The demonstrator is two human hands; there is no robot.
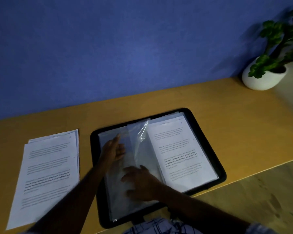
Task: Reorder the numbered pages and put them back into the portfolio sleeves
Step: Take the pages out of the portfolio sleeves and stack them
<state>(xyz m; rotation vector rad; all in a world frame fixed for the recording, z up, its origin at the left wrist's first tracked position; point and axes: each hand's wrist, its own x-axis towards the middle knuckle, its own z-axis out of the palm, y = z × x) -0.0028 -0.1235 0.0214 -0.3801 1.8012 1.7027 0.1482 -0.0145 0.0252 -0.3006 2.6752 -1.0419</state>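
A black portfolio (205, 132) lies open on the wooden desk, its clear sleeves spread left and right. The right-hand sleeve holds a printed page (181, 152). One clear sleeve (139, 137) stands partly lifted near the spine. My left hand (112, 152) is over the empty left sleeves with its index finger straight and the other fingers curled. Spread flat, my right hand (139, 179) presses on the lower left sleeves. A stack of loose numbered pages (47, 173) lies to the left of the portfolio, a blurred number at the top page's corner.
A white pot with a green plant (267, 71) stands at the desk's far right corner. A blue wall runs behind the desk (159, 102). The desk's front edge crosses at the lower right, with floor beyond it.
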